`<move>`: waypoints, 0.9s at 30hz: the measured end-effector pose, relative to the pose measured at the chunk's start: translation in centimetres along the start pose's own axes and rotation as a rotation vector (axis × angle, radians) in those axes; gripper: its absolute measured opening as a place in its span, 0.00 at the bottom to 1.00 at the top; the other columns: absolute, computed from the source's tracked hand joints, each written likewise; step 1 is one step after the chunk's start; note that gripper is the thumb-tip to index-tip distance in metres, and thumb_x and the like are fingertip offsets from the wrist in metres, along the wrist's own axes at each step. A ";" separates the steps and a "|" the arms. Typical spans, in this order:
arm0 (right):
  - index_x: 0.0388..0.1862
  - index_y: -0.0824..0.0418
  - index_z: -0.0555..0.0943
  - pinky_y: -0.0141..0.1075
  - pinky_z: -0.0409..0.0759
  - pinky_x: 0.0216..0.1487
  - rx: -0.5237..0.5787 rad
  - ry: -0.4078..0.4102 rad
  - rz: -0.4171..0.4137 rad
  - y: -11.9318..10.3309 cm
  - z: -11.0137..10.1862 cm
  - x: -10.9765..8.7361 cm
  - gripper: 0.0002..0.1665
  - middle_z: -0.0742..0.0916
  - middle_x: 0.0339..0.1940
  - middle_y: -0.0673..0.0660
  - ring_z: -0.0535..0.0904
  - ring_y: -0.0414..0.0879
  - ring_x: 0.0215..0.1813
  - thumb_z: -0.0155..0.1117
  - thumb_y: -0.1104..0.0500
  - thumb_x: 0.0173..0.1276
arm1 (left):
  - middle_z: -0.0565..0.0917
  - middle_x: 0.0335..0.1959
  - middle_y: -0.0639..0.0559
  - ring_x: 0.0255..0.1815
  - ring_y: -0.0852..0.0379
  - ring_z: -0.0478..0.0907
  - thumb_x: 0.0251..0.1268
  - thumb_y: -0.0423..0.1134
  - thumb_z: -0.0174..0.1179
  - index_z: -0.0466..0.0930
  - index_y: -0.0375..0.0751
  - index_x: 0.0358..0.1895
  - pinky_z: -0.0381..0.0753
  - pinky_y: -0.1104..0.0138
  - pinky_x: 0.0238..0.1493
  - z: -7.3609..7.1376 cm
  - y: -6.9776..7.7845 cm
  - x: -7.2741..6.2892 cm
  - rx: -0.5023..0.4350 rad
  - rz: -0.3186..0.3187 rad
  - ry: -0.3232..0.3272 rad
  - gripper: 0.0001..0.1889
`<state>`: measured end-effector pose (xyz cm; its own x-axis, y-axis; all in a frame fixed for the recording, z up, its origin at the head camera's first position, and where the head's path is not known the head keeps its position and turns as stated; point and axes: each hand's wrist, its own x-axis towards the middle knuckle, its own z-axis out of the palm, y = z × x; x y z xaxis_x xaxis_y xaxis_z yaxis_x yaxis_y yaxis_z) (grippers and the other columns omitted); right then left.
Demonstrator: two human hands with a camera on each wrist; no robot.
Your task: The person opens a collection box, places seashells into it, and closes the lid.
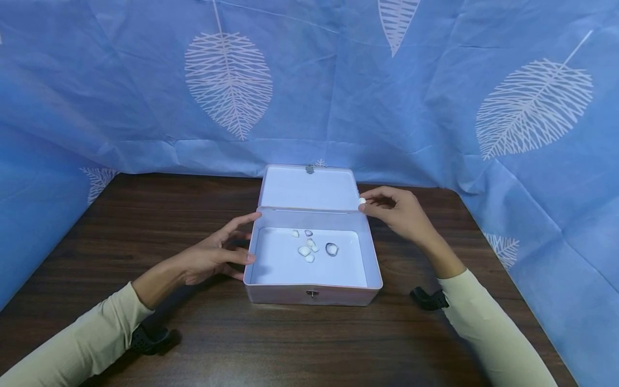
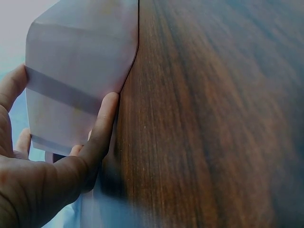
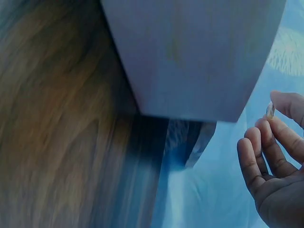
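A pale metal box stands on the table with its hinged lid tipped back. Several small white seashells lie scattered on its floor, one with a dark rim a little apart on the right. My left hand rests spread against the box's left side, fingertips touching the wall and rim. Beside the box's back right corner, near the hinge, my right hand pinches a small seashell between thumb and index finger. Its other fingers are loosely bent in the right wrist view.
The dark wooden table extends around the box. A blue cloth with white leaf prints hangs behind and along both sides. A small metal clasp sits on the box's front wall.
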<state>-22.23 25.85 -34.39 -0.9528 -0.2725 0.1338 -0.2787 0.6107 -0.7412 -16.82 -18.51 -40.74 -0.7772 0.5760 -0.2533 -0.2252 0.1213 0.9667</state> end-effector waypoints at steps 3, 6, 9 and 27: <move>0.65 0.56 0.91 0.29 0.86 0.53 0.011 -0.014 -0.012 -0.4 0.8 0.3 0.20 0.93 0.56 0.59 0.87 0.47 0.55 0.76 0.48 0.81 | 0.48 0.90 0.31 0.70 0.37 0.81 0.79 0.36 0.72 0.41 0.66 0.95 0.93 0.43 0.59 0.0 0.0 0.0 -0.001 0.000 0.000 0.56; 0.65 0.56 0.91 0.30 0.86 0.52 0.019 -0.032 -0.023 -0.7 1.6 0.6 0.20 0.93 0.54 0.59 0.88 0.48 0.54 0.77 0.50 0.81 | 0.48 0.90 0.32 0.71 0.37 0.81 0.79 0.37 0.73 0.41 0.67 0.95 0.93 0.43 0.59 0.0 0.0 0.0 -0.003 -0.004 0.001 0.56; 0.64 0.58 0.91 0.31 0.86 0.51 0.029 -0.048 -0.036 -1.0 2.4 0.8 0.20 0.93 0.53 0.59 0.88 0.49 0.53 0.78 0.52 0.80 | 0.48 0.90 0.32 0.72 0.36 0.81 0.79 0.37 0.73 0.42 0.67 0.95 0.93 0.43 0.59 0.0 0.0 0.0 -0.003 -0.012 0.005 0.56; 0.64 0.60 0.91 0.31 0.86 0.49 0.046 -0.072 -0.038 -1.5 4.5 1.2 0.20 0.94 0.51 0.58 0.88 0.50 0.49 0.80 0.56 0.77 | 0.47 0.90 0.33 0.75 0.32 0.78 0.79 0.38 0.73 0.43 0.69 0.95 0.93 0.44 0.59 0.1 0.0 0.1 -0.002 -0.015 0.016 0.56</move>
<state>-22.37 21.30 -36.07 -0.9300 -0.3487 0.1165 -0.3075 0.5643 -0.7661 -16.82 -18.41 -40.77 -0.7831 0.5610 -0.2685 -0.2381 0.1285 0.9627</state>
